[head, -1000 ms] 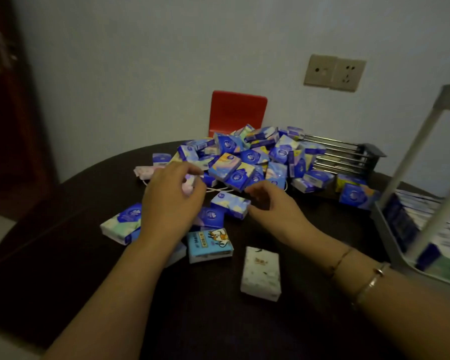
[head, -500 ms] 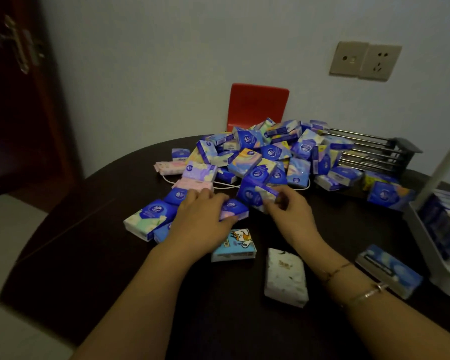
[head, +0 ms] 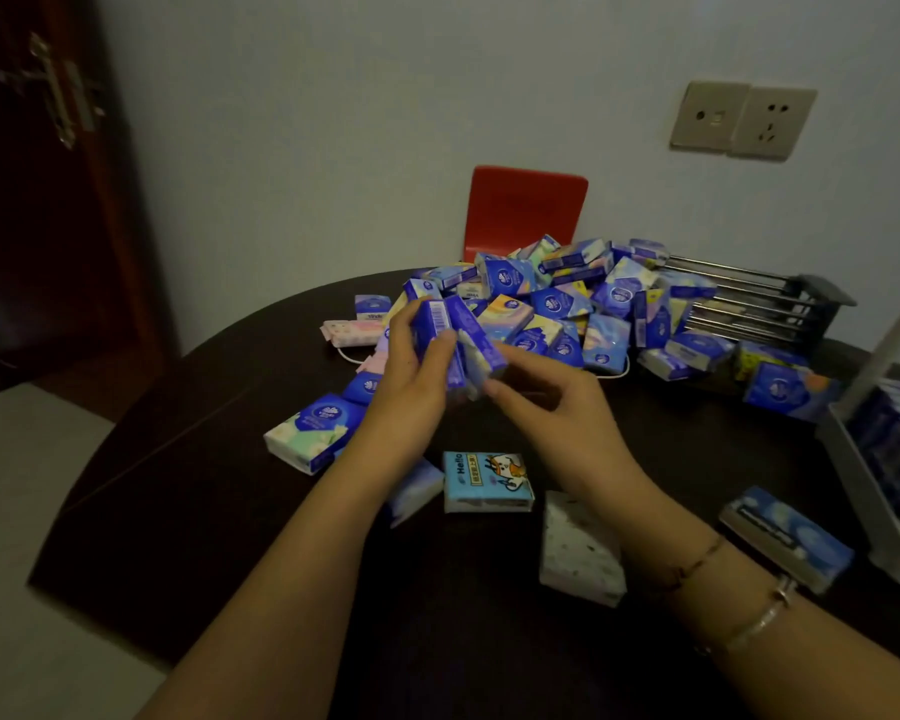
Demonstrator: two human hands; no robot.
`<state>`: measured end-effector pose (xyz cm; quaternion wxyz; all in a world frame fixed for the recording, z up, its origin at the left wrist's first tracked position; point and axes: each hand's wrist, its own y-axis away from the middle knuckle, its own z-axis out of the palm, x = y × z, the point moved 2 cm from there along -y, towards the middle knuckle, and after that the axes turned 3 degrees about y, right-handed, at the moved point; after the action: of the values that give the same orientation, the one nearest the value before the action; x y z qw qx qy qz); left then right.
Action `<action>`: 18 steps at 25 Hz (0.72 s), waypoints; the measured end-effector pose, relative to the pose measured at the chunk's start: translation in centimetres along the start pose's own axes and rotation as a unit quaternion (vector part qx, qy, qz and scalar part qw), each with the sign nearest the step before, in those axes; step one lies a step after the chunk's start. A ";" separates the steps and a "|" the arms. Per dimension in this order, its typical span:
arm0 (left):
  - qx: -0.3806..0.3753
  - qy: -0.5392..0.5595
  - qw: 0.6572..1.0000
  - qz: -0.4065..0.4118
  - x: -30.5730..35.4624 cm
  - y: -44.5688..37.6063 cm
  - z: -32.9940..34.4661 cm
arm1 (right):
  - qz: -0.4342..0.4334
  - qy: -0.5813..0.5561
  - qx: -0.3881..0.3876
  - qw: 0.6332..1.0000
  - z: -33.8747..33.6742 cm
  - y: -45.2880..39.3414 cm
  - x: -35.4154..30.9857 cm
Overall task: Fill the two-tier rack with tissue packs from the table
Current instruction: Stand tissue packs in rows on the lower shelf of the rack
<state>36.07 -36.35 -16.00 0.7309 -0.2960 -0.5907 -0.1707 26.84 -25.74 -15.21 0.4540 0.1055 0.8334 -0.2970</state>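
Dark wood, round, the table (head: 230, 485) kept bare room along its near and left edge, while the heap of blue plastic tissue packs (head: 567, 304) crowded the far side. At the right edge stood the white two-tier rack (head: 853, 459), packs already in it. Above the middle, her left hand (head: 411, 376) gripped a few upright blue packs (head: 440, 330), long axes near vertical; her right hand (head: 557, 407) pinched their lower end
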 end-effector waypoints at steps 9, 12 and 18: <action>0.349 0.084 0.930 0.076 0.0 -0.1 -5.5 | -0.008 0.133 -0.115 0.984 3.5 0.1 -1.1; 0.393 0.034 0.913 0.099 -0.1 0.1 -5.8 | 0.008 0.304 -0.207 0.930 5.2 0.5 -1.2; 0.379 0.014 0.920 0.096 -0.3 0.1 -5.3 | 0.004 0.370 -0.175 0.913 4.4 0.2 -1.6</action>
<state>40.07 -39.68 -17.01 0.8095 -0.0499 -0.5698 0.1326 30.91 -28.07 -15.80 0.1260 0.1298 0.9799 -0.0844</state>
